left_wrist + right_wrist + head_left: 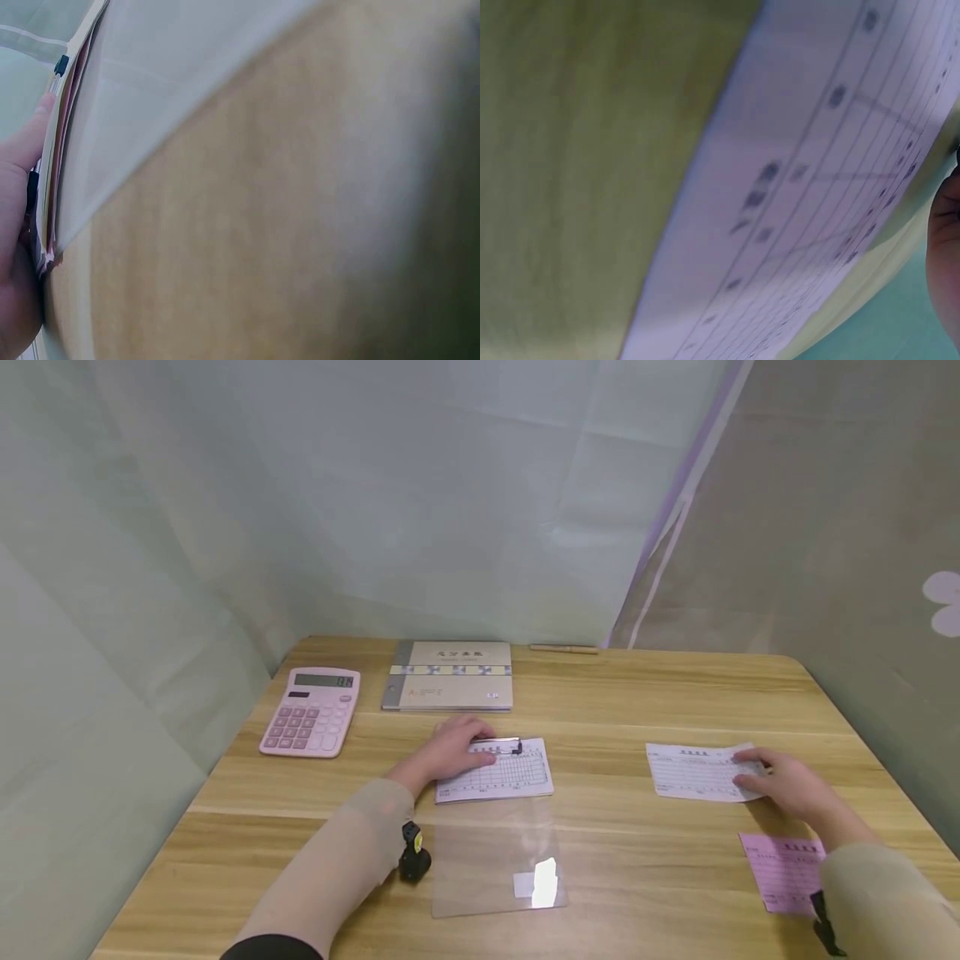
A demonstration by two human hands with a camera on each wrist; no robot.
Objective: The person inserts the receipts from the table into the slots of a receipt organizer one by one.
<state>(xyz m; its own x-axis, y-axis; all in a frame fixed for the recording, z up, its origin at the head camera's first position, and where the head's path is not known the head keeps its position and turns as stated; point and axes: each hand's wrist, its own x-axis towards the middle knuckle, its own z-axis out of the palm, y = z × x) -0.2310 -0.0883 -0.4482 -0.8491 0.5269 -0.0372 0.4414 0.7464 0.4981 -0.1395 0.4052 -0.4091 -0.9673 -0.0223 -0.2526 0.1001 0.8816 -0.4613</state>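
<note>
A clear clipboard (487,860) lies on the table with a stack of printed form slips (517,777) under its metal clip. My left hand (453,750) grips it beside the clip, thumb over the top slip and fingers at the upper edge. In the left wrist view, pinkish layers show along the edge of the stack (67,135). Farther right, my right hand (791,783) pinches a white form slip (690,772) by its right end. Lines and small print on that slip (780,195) fill much of the right wrist view.
A pink form slip (783,868) lies near my right forearm. At the back left are a pink calculator (311,714) and a beige account book (457,689), with a pen (564,649) near the far edge. Pale fabric (450,502) hangs behind the wooden table (637,860).
</note>
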